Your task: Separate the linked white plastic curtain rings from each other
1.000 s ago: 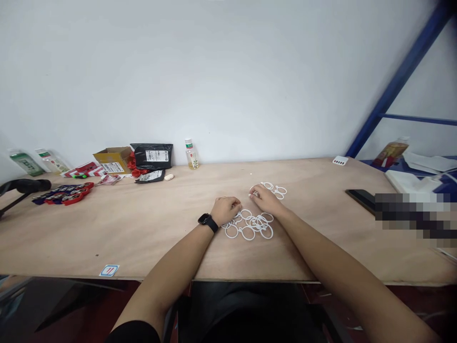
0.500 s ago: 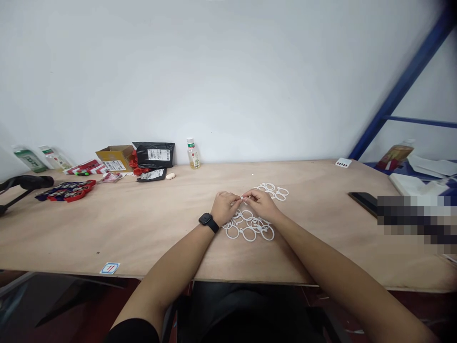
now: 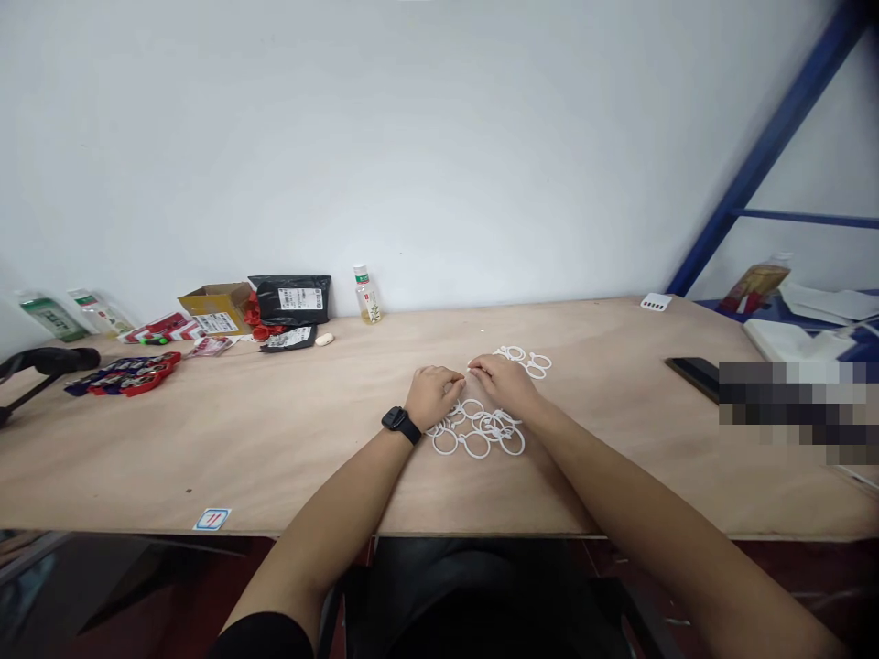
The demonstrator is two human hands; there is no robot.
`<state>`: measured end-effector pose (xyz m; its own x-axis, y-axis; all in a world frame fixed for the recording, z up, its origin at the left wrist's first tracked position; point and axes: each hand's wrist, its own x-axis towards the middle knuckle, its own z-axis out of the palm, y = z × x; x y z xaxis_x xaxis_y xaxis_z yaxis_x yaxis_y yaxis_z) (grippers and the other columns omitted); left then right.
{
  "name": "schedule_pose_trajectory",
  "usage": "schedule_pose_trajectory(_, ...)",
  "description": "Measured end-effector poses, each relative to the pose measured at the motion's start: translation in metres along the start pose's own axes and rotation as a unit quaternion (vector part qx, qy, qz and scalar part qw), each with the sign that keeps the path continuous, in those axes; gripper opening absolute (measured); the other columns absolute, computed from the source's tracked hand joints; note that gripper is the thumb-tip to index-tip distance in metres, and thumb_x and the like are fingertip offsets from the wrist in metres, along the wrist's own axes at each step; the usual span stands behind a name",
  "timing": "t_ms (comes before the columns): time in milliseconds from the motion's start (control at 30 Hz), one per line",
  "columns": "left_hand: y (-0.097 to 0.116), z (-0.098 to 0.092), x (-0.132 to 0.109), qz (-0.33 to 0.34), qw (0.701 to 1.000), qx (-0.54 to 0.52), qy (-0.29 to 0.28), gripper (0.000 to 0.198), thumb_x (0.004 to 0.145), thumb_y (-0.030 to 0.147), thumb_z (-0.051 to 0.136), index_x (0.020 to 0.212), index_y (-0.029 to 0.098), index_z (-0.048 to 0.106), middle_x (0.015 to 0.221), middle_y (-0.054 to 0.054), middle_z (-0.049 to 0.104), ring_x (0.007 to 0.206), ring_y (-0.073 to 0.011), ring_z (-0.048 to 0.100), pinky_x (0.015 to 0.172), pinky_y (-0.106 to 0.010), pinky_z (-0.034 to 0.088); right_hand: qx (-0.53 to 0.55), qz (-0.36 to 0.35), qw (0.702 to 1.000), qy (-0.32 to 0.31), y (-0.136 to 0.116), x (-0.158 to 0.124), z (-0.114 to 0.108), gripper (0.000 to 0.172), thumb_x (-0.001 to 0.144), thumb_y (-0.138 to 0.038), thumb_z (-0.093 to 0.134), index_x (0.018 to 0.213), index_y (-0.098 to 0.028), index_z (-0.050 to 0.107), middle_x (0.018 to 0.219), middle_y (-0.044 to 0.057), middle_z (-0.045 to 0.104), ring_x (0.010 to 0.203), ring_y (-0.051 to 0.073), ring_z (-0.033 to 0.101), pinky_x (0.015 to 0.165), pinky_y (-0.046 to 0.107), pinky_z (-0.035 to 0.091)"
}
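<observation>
My left hand (image 3: 434, 395), with a black watch on the wrist, rests over the table with its fingers curled and thumb close to the index finger. Whether anything sits in that pinch I cannot make out. To its right, my right hand (image 3: 506, 383) is closed in a pinch, a bit of a white curtain ring showing at its fingertips; the rest is hidden. Just below the hands lies a cluster of white curtain rings (image 3: 475, 445) with small eyelets, partly overlapping. Beyond my right hand is a smaller group of white rings (image 3: 539, 362).
A bottle (image 3: 367, 297) stands by the wall, left of centre. Further left are black parcels (image 3: 292, 300), an open carton (image 3: 214, 307) and red-and-blue items (image 3: 127, 373). At right lie a phone (image 3: 692, 377) and a white power strip (image 3: 656, 302).
My hands met at the fingertips around a small white piece; now they are slightly apart, with a white bit at the right fingertips. The view has shifted slightly.
</observation>
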<state>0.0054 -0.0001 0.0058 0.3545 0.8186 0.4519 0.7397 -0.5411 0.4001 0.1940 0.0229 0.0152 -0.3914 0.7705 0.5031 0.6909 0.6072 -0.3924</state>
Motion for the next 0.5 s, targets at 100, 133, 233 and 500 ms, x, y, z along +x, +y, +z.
schedule_pose_trajectory(100, 0.0, -0.002, -0.003, 0.022, 0.998, 0.006, -0.058, 0.022, 0.083, 0.039, 0.059, 0.095, 0.024, 0.071, 0.1, -0.003, 0.071, 0.1, -0.0213, 0.061, 0.1, -0.041, 0.034, -0.086, 0.037, 0.996, -0.01, 0.015, 0.001, -0.007, 0.02, 0.089, -0.021, 0.05, 0.095, -0.021, 0.068, 0.099, 0.008, 0.069, 0.092, 0.022, 0.061, 0.078, 0.031, 0.043)
schedule_pose_trajectory(133, 0.0, -0.003, -0.005, 0.03, 0.996, 0.012, -0.078, 0.021, 0.08, 0.039, 0.062, 0.093, 0.025, 0.071, 0.101, -0.003, 0.071, 0.101, -0.022, 0.06, 0.102, -0.042, 0.032, -0.095, 0.052, 0.994, -0.009, 0.02, 0.001, -0.009, 0.019, 0.088, -0.02, 0.051, 0.096, -0.021, 0.068, 0.1, 0.009, 0.068, 0.092, 0.023, 0.061, 0.077, 0.031, 0.043)
schedule_pose_trajectory(233, 0.001, -0.004, -0.007, 0.04, 0.991, 0.027, -0.125, 0.018, 0.071, 0.033, 0.067, 0.086, 0.025, 0.071, 0.101, -0.002, 0.07, 0.101, -0.0232, 0.06, 0.104, -0.045, 0.029, -0.076, 0.077, 0.994, 0.002, 0.028, 0.001, -0.009, 0.018, 0.086, -0.022, 0.054, 0.097, -0.02, 0.068, 0.1, 0.009, 0.068, 0.092, 0.023, 0.061, 0.076, 0.032, 0.044)
schedule_pose_trajectory(500, 0.001, -0.003, -0.004, 0.019, 0.996, 0.027, -0.086, 0.015, 0.08, 0.027, 0.058, 0.09, 0.022, 0.068, 0.098, -0.003, 0.071, 0.098, -0.0209, 0.062, 0.101, -0.043, 0.033, 0.076, 0.002, 0.996, -0.044, 0.01, 0.001, 0.0, 0.017, 0.085, -0.028, 0.057, 0.091, -0.019, 0.07, 0.093, 0.006, 0.07, 0.082, 0.018, 0.061, 0.072, 0.029, 0.045)
